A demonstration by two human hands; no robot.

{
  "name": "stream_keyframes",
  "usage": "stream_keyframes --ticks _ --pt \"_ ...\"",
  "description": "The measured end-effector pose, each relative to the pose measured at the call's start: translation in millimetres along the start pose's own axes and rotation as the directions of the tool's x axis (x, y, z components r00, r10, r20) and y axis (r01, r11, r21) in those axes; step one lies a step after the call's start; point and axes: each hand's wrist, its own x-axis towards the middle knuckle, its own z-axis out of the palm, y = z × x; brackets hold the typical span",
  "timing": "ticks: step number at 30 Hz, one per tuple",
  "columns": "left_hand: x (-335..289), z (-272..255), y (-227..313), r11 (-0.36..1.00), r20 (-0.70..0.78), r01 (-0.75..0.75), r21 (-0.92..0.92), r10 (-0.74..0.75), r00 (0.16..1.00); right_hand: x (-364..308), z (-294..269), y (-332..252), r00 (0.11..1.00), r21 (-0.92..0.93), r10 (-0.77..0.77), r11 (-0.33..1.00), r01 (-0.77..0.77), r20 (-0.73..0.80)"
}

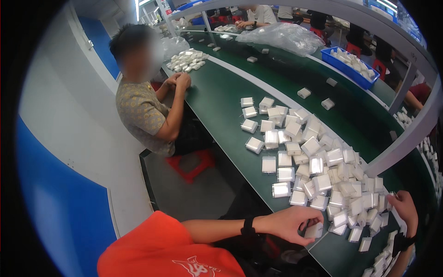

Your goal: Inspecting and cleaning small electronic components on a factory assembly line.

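Note:
My left hand (295, 225) is closed on a white charger plug (314, 230), pinched between thumb and fingers at the table's near edge. At the far right of the heap, my right hand (404, 206) has its fingers curled together. A small pale bit shows at those fingertips, too small to name. Between and beyond my hands lies a big heap of white charger plugs (311, 145), many in clear wrap, some with metal prongs showing. Both wrists wear black bands.
The green worktop (221, 101) runs alongside a green conveyor belt (281, 69) carrying scattered plugs. A co-worker (143, 101) sits left, hands together, near another plug pile (187, 60). A blue bin (350, 69), clear plastic bags (281, 39) and a grey frame post (404, 131) stand beyond.

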Motion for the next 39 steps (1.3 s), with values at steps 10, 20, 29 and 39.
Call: stream_keyframes --ticks 10,20,29,39 --pt "-1 -2 3 1.000 0.031 0.020 0.016 -0.020 0.999 -125 31 -95 0.968 0.146 0.019 0.989 0.019 -0.251" --pt "0 1 2 0.996 0.012 -0.081 0.037 0.080 0.997 -262 159 -138 0.956 0.313 -0.006 0.944 0.102 -0.294" --pt "13 -5 14 0.982 0.018 -0.174 0.072 0.173 0.985 -250 202 -132 0.868 0.215 0.131 0.976 -0.029 -0.479" --pt "21 -15 20 0.986 0.073 -0.163 -0.015 0.164 0.984 -239 207 -113 0.837 0.233 0.091 0.971 0.045 -0.540"
